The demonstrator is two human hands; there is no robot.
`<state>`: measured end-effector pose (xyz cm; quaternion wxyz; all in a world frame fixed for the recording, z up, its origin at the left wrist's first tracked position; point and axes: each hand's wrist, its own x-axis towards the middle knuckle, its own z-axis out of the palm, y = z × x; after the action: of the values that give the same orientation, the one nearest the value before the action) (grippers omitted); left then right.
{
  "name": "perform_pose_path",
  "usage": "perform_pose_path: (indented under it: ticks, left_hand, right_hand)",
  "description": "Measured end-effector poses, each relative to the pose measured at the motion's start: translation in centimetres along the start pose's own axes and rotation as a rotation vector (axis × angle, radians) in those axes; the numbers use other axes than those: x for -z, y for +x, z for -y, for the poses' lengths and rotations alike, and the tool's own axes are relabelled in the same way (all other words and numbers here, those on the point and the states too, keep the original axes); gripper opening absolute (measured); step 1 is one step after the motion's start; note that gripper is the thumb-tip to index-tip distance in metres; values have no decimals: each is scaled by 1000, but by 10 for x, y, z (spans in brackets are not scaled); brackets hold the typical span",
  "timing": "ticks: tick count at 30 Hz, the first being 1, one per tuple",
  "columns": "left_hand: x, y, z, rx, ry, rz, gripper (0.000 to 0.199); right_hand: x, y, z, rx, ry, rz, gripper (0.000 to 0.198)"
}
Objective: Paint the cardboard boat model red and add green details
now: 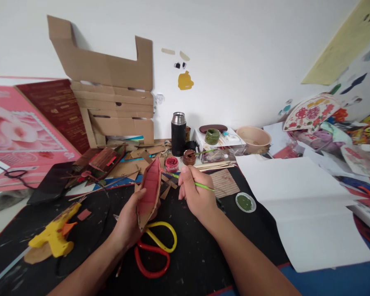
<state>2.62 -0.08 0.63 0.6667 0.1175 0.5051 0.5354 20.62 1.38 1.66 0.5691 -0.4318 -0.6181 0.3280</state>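
Observation:
My left hand (131, 218) grips a small cardboard boat (150, 185), held up and tilted. Its inside is painted red, with bare brown cardboard at the near end. To its right, my right hand (197, 191) is closed around a thin green-handled paintbrush (205, 187). The brush tip points left toward the boat; I cannot tell whether it touches. Beyond the hands stand an open pot of red paint (172, 164) and a jar of brown paint (189, 157). Scissors (154, 250) with red and yellow handles lie under my left hand, blades hidden.
A yellow glue gun (54, 234) lies at the left, near a painted model boat (100, 162). Behind the paints stands a black thermos (178, 135). A lid with green paint (246, 202) and white paper (308, 205) lie at the right. Cardboard scraps (169, 185) surround the boat.

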Motion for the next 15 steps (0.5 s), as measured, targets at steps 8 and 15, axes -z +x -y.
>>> perform_pose_path:
  ticks: [8,15]
  left_hand:
    - [-1,0,-1,-4,-15,17,18]
    - [1,1,1,-11,4,10,19]
  right_hand:
    - [0,1,1,-47,61,1,60]
    - [0,0,2,20,-23,22,55]
